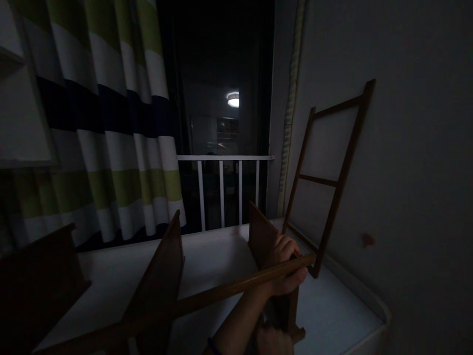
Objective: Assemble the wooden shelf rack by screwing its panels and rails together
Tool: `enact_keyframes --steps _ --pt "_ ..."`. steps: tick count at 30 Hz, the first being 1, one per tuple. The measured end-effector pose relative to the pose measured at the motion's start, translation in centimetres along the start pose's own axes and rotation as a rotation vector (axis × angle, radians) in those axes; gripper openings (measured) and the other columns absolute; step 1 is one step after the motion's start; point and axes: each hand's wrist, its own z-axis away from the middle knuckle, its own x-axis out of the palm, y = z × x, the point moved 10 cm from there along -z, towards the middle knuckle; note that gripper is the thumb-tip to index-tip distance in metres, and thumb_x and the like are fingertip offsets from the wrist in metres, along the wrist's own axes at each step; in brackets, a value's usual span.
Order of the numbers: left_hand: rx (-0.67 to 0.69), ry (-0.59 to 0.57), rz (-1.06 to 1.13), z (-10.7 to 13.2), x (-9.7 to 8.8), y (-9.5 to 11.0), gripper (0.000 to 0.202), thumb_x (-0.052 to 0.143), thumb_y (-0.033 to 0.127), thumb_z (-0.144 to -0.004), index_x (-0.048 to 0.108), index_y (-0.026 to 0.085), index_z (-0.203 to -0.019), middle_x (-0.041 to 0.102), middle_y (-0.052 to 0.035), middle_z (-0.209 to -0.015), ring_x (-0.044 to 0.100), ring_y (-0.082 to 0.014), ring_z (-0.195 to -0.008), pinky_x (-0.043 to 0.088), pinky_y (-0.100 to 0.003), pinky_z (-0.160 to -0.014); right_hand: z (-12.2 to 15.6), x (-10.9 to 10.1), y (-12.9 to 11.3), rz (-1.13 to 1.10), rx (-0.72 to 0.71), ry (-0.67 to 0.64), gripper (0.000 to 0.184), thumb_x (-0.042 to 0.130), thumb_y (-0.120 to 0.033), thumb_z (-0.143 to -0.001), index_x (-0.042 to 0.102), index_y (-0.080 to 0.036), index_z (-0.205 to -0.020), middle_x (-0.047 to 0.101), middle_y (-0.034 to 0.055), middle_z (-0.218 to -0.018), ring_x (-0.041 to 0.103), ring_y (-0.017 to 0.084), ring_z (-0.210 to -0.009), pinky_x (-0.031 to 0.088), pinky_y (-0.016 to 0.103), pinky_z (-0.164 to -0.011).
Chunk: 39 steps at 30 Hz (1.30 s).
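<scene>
A brown wooden shelf frame lies partly put together on a white surface (218,254). My left hand (286,266) is closed round a long wooden rail (221,291), close to where the rail meets a ladder-like side frame (334,182) that tilts against the wall. Two upright wooden panels (160,278) (260,234) stand along the rail. My right hand (271,342) shows only in part at the bottom edge, beside the foot of the nearer panel. It is dark and its fingers are hidden.
A striped green, white and navy curtain (99,123) hangs at the left. Behind the surface is a dark window with a white railing (225,187). A grey wall (414,172) closes the right side. Another dark wooden panel (37,283) stands at the left.
</scene>
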Motion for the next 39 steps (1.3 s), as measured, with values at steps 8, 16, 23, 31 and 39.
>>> enact_keyframes --steps 8,16,23,31,39 --pt "-0.031 -0.028 -0.04 -0.1 0.3 -0.3 0.029 0.051 0.046 -0.066 0.038 0.021 -0.073 0.044 -0.0001 -0.076 0.043 -0.0185 -0.08 0.022 -0.043 -0.097 -1.8 1.2 -0.8 0.069 0.106 -0.181 0.036 0.039 0.005 -0.076 0.069 -0.015 -0.076 0.069 0.0117 -0.077 0.065 0.025 -0.073 0.05 0.034 -0.06" --pt "-0.044 -0.008 -0.046 0.0 0.4 -0.7 0.028 0.057 0.037 -0.062 0.037 0.021 -0.072 0.042 0.0009 -0.076 0.043 -0.018 -0.081 0.023 -0.042 -0.098 -2.4 2.4 -0.3 0.022 0.137 -0.172 0.033 0.039 -0.003 -0.081 0.069 -0.017 -0.079 0.068 0.0114 -0.081 0.065 0.026 -0.074 0.05 0.036 -0.061" --pt "-0.028 -0.003 -0.056 -0.1 0.3 -0.3 0.025 0.055 0.033 -0.062 0.036 0.021 -0.072 0.043 0.0007 -0.076 0.043 -0.018 -0.08 0.023 -0.043 -0.097 -2.7 2.6 -0.5 -0.033 0.134 -0.192 0.029 0.041 -0.008 -0.082 0.069 -0.016 -0.079 0.068 0.0119 -0.082 0.065 0.026 -0.074 0.05 0.034 -0.062" --pt "-0.024 -0.007 -0.062 0.0 0.4 -0.4 0.023 0.051 0.025 -0.057 0.035 0.021 -0.072 0.043 0.0001 -0.077 0.043 -0.0188 -0.083 0.022 -0.042 -0.098 -2.9 2.6 0.0 -0.079 0.171 -0.18 0.033 0.037 -0.006 -0.082 0.068 -0.015 -0.078 0.068 0.0122 -0.082 0.065 0.027 -0.076 0.049 0.036 -0.063" --pt "-0.019 -0.013 -0.064 -0.1 0.5 -0.2 0.021 0.049 0.024 -0.057 0.035 0.021 -0.071 0.043 0.0001 -0.075 0.044 -0.0191 -0.08 0.023 -0.043 -0.096 -2.6 1.7 0.3 -0.116 0.166 -0.15 0.032 0.037 -0.005 -0.08 0.067 -0.015 -0.087 0.068 0.0118 -0.082 0.065 0.024 -0.071 0.049 0.03 -0.06"
